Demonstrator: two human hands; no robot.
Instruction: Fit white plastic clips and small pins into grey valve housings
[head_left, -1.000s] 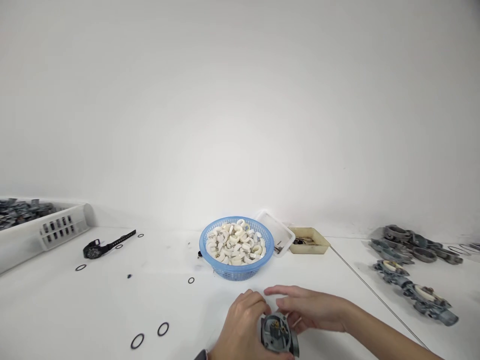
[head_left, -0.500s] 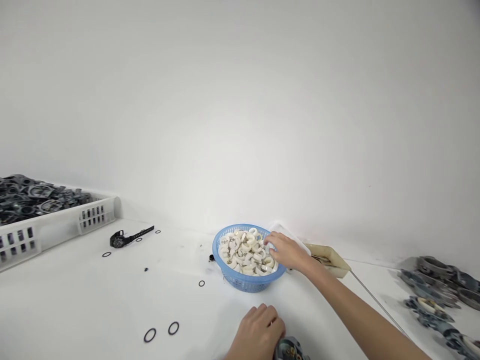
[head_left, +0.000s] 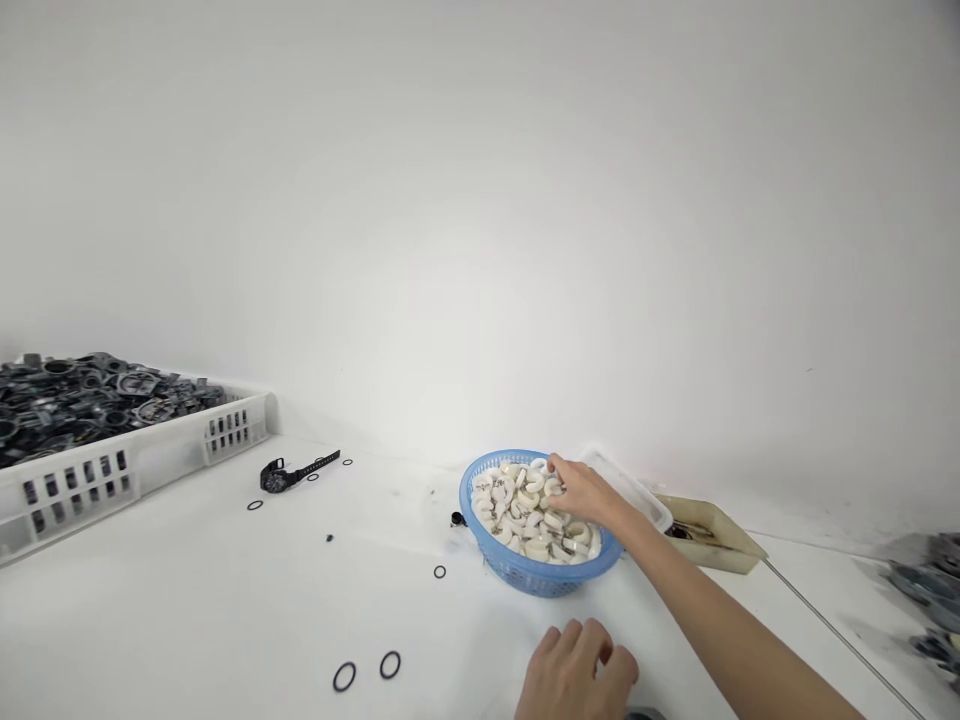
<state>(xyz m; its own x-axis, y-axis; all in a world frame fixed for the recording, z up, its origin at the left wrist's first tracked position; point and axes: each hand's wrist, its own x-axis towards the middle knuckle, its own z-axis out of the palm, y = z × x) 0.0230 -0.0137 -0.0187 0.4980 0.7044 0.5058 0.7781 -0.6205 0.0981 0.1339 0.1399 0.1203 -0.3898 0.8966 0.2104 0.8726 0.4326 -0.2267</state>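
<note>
1. Right hand [head_left: 583, 493] is at white C-shaped pieces [head_left: 516, 513] in the blue plastic basket [head_left: 536, 573], thumb and forefinger parted; cannot tell if gripping
2. Left hand [head_left: 574, 672] curls beside a grey metal part [head_left: 645, 714], mostly out of view; hold unclear

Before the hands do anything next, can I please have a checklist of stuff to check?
1. Right hand at the white pieces: ok.
2. Right hand gripping one: cannot tell.
3. Blue basket upright: ok.
4. Left hand holding the grey part: cannot tell, mostly out of view.
5. Two large black rings apart from both hands: ok.
6. Black watch apart from both hands: ok.
</note>
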